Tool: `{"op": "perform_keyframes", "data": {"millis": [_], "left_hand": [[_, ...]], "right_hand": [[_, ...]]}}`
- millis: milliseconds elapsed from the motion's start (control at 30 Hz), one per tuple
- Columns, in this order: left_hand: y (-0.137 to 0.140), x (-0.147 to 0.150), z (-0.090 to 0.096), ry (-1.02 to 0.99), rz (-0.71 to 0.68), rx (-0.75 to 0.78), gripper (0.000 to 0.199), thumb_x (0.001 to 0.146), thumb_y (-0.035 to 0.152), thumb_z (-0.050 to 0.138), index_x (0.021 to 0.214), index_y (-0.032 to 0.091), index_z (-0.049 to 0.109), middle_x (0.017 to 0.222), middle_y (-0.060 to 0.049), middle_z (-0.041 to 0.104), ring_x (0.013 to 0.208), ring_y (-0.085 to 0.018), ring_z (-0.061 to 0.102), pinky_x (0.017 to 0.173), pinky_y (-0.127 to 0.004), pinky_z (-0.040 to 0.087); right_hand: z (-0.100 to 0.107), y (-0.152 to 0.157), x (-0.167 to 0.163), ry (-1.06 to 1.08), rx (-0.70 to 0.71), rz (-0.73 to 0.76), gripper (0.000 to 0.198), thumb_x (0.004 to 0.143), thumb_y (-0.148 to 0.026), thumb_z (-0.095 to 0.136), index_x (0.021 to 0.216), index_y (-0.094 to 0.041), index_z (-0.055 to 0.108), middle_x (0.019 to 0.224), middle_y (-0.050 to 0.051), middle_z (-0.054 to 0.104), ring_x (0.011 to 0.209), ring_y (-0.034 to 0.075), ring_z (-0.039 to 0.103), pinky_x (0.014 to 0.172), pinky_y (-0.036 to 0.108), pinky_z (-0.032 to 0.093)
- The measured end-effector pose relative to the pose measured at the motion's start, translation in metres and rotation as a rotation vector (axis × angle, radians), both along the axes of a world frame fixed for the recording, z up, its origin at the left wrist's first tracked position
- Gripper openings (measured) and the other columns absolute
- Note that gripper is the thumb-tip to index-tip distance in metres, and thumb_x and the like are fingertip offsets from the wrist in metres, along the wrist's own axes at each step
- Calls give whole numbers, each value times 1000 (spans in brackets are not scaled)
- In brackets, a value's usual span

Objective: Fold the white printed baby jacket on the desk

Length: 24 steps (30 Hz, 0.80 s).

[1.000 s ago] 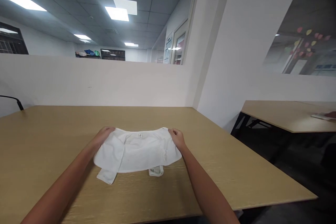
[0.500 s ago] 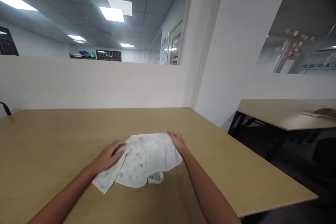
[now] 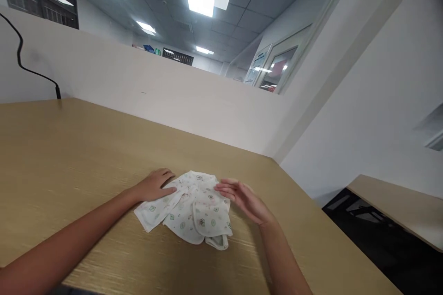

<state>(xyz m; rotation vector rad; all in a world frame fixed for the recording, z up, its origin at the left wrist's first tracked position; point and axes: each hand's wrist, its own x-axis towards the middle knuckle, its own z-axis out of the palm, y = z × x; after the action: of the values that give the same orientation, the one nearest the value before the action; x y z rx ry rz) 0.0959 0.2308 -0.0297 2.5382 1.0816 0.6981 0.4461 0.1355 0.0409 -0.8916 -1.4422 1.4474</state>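
Note:
A small white baby shirt (image 3: 187,212) with green and pink prints lies on the wooden table. Its front panels overlap, and one sleeve points to the lower left. Stretched out flat, my left hand (image 3: 156,185) rests on the shirt's upper left side, with the thumb on the cloth. At the opposite edge, my right hand (image 3: 244,197) is turned sideways. Its fingers are extended and their tips touch or nearly touch the shirt's upper right edge. No cloth is gripped in either palm. The far sleeve is partly hidden under the right panel.
A low white partition (image 3: 180,106) runs along the table's (image 3: 86,156) far edge. A black cable (image 3: 31,71) hangs down at the far left. To the right, past a gap, stands a second table (image 3: 398,203).
The right part of the shirt has been folded over inward, so its printed side now shows. My right hand has let go of the cloth. The view has tilted and turned left.

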Motion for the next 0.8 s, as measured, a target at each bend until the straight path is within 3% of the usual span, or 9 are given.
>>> {"op": "perform_keyframes", "data": {"millis": [133, 200, 267, 367, 567, 700, 800], "left_hand": [[6, -11, 4, 5, 63, -39, 43, 87, 63, 59, 87, 20, 63, 105, -7, 64, 104, -26, 57, 95, -38, 43], [10, -15, 3, 22, 36, -68, 37, 83, 56, 64, 79, 20, 62, 110, -8, 63, 108, -26, 56, 96, -38, 42], [12, -16, 1, 16, -11, -94, 29, 81, 48, 66, 76, 20, 61, 117, -9, 61, 115, -28, 54, 99, -38, 40], [12, -12, -1, -66, -71, -132, 24, 83, 43, 61, 76, 20, 58, 109, -8, 63, 108, -25, 56, 94, -35, 43], [4, -2, 6, -270, 11, -366, 34, 88, 55, 51, 88, 22, 55, 74, 3, 55, 67, -15, 48, 62, -26, 38], [5, -9, 11, -315, 87, -434, 40, 86, 61, 51, 87, 21, 55, 74, 2, 55, 66, -15, 49, 59, -25, 36], [11, -21, 13, -249, 126, -392, 37, 85, 57, 51, 85, 21, 58, 79, 0, 61, 72, -18, 54, 62, -26, 39]], "right_hand": [[-26, 21, 40, -280, -56, -326, 54, 78, -68, 72, 94, -16, 73, 91, 10, 72, 83, 21, 67, 76, 33, 52], [-37, 25, 53, -457, -120, -269, 56, 75, -69, 72, 81, -14, 70, 78, 7, 68, 69, 17, 62, 61, 28, 46], [-45, 25, 59, -571, -176, -123, 55, 74, -67, 74, 77, -13, 68, 72, 4, 64, 60, 13, 56, 54, 25, 38], [-51, 25, 53, -609, -165, -33, 48, 71, -60, 78, 75, -14, 66, 67, 0, 59, 54, 9, 48, 49, 23, 30], [-66, 35, 38, -533, -97, -250, 37, 75, -53, 66, 77, -16, 61, 56, -4, 51, 50, 9, 41, 47, 23, 21], [-75, 41, 45, -371, -123, -409, 38, 69, -54, 68, 74, -19, 54, 56, -6, 48, 50, 9, 39, 49, 23, 25], [-76, 43, 54, -344, -141, -510, 36, 66, -52, 67, 71, -21, 50, 54, -8, 44, 50, 10, 38, 51, 23, 27]]}}
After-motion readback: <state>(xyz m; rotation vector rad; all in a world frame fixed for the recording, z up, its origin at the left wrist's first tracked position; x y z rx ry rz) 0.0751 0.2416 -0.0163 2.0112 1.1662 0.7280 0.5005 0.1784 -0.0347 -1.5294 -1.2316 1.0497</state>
